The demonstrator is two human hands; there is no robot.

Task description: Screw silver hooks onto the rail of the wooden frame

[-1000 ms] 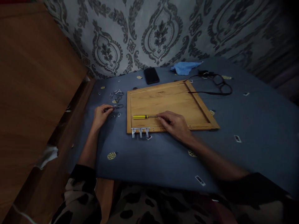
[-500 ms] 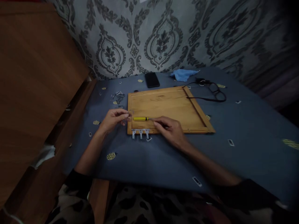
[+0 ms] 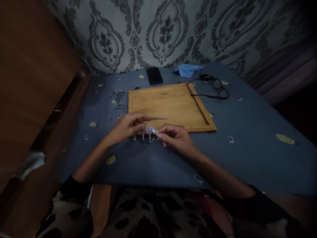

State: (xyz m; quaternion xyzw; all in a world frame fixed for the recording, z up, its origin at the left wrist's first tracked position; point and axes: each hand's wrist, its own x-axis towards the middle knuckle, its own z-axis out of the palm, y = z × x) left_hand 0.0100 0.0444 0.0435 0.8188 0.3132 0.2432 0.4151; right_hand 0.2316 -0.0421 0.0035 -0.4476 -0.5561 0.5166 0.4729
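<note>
Both hands meet over the near left edge of a framed wooden panel (image 3: pixel 168 99). My right hand (image 3: pixel 177 137) pinches a small whitish metal clip (image 3: pixel 153 129). Close beside it, my left hand (image 3: pixel 128 127) has its fingers bent together at the clip's left end; whether they grip it is hard to tell. Under the left fingers lies a screwdriver on the panel, its shaft (image 3: pixel 159 118) pointing right and its yellow handle mostly hidden. Several similar clips (image 3: pixel 143 135) hang over the panel's near edge, partly behind my left hand.
Loose metal clips (image 3: pixel 119 96) lie left of the panel, with tiny pieces (image 3: pixel 112 118) nearer. Behind it are a black phone (image 3: pixel 154 75) and a blue cloth (image 3: pixel 188 70). Eyeglasses (image 3: pixel 218 91) touch the right corner. A wooden cabinet (image 3: pixel 32 66) stands at the left.
My right hand has let go of the screwdriver, which now lies on the panel, and holds a clip. My left hand has moved right, over the screwdriver handle. The view has shifted slightly.
</note>
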